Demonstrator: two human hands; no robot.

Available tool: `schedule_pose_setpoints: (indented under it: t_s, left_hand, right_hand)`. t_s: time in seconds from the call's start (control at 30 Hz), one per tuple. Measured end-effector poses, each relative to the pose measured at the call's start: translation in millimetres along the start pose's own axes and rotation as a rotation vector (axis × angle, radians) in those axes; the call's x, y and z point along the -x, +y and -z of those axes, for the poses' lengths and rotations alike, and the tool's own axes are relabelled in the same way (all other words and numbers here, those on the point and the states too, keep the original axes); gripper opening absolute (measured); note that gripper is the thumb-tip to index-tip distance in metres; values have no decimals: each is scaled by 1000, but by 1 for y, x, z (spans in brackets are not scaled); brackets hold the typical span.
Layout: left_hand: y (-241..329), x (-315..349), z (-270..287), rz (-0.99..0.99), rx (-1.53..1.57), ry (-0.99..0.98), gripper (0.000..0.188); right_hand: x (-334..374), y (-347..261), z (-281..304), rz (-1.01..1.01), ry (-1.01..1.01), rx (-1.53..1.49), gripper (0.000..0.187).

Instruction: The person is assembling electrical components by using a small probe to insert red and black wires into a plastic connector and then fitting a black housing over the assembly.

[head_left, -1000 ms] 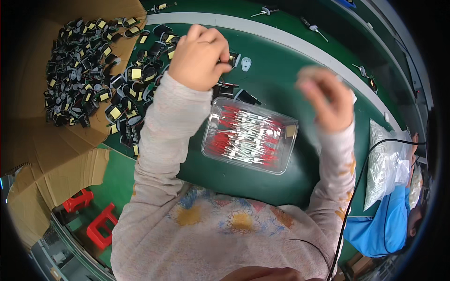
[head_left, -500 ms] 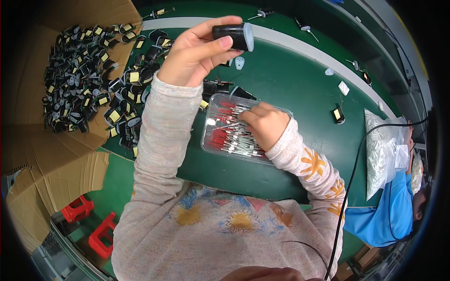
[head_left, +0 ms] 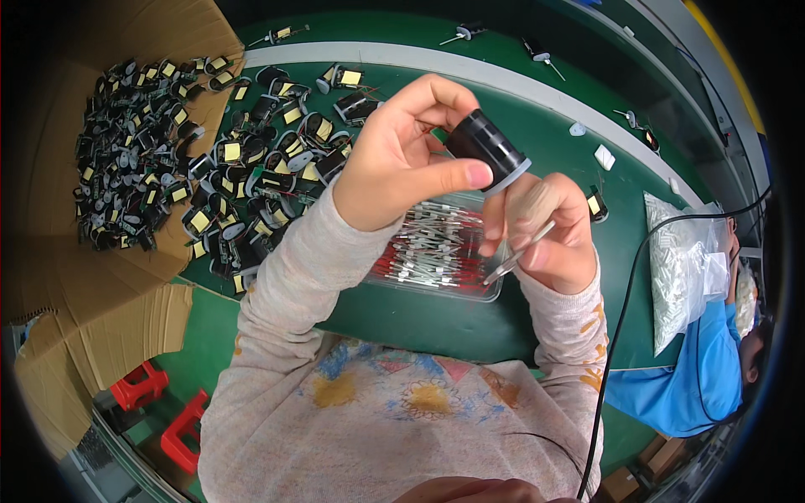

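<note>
Between the thumb and fingers of my left hand (head_left: 407,155) is a black cylindrical housing (head_left: 486,149) with a pale grey end, tilted down to the right. My right hand (head_left: 553,230) is just below and right of it, closed on a thin white stick-like part (head_left: 530,246); motion blurs the fingers and part of the piece. Under both hands sits a clear plastic box (head_left: 478,293) full of thin white parts with red ends or wires (head_left: 432,243). My left hand hides part of its far side.
A cardboard box (head_left: 50,197) of black assemblies with yellow labels stands left, and more assemblies (head_left: 289,151) lie on the green table (head_left: 402,314). At right are a bag of white pieces (head_left: 667,277), a black cable (head_left: 629,293) and another person's blue sleeve (head_left: 671,381). Red stools (head_left: 182,436) stand lower left.
My left hand has come down and right with the black housing, now tilted. My right hand has lifted out of the clear box, holding a thin white part, and moved right towards the housing.
</note>
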State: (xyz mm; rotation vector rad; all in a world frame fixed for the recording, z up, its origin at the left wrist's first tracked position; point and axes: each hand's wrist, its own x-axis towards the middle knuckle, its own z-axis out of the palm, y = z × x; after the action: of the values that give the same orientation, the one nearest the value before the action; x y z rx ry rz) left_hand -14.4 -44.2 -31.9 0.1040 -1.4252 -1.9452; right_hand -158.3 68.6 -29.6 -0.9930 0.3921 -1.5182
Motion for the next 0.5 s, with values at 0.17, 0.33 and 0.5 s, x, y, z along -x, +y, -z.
schedule_pose_setpoints:
  t_s: [0.17,0.33,0.5]
  left_hand:
    - [7,1,-1,173,-213,-67,53]
    - [11,0,-2,89,-383,-115,38]
    - [16,-3,9,-144,-751,-224,40]
  right_hand:
    - [1,1,3,96,96,-26,22]
    - [3,-12,7,202,277,68,27]
    - [6,-20,12,321,527,241,26]
